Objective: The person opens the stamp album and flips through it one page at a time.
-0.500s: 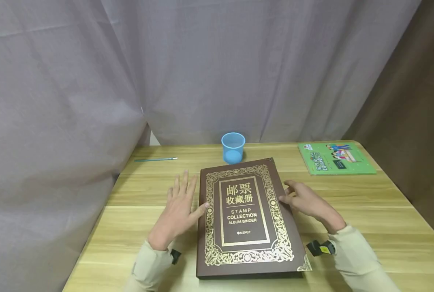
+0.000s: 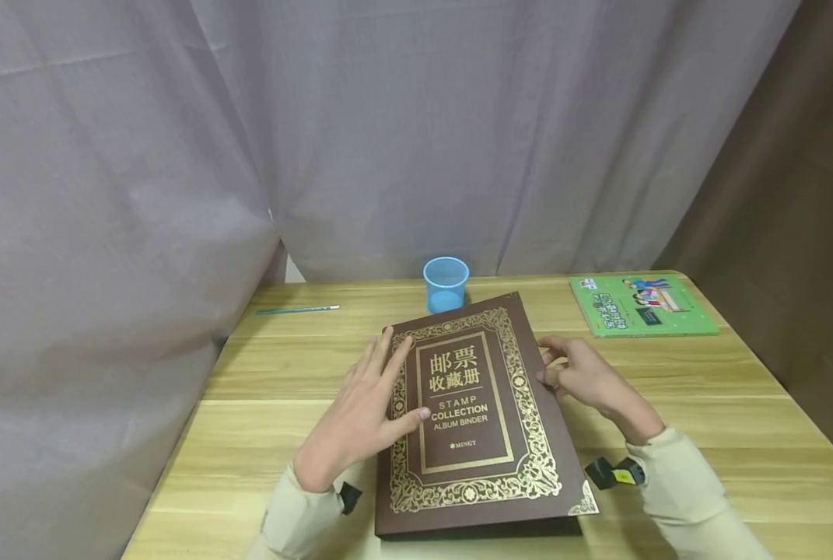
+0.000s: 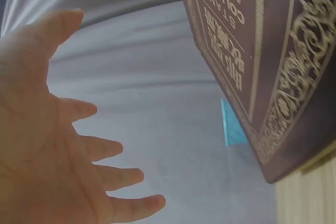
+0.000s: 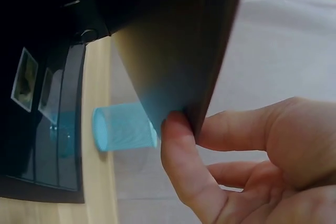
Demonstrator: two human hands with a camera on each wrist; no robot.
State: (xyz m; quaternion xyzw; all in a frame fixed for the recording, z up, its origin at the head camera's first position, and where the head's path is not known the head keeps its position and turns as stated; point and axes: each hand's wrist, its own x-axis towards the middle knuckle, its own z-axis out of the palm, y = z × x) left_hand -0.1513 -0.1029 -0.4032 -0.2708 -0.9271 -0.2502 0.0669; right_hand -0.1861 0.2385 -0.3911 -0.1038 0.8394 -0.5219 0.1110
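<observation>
A dark brown stamp album (image 2: 458, 435) with gold ornament lies on the table, its front cover tilted up along the right side. My right hand (image 2: 587, 381) pinches that cover's right edge between thumb and fingers. The right wrist view shows the dark inside of the album, with ring clips and small stamps (image 4: 25, 80) in page pockets. Over the cover's left part is my left hand (image 2: 360, 416), fingers straight and spread. In the left wrist view, a gap separates its fingers (image 3: 113, 177) from the cover.
Behind the album stands a blue plastic cup (image 2: 446, 284). A green book (image 2: 643, 307) lies at the back right, and a pencil (image 2: 297, 309) at the back left. Grey curtain (image 2: 402, 140) hangs along the table's far edge.
My left hand has moved right, from beside the album to over its cover. The cover's right edge has risen a little in my right hand.
</observation>
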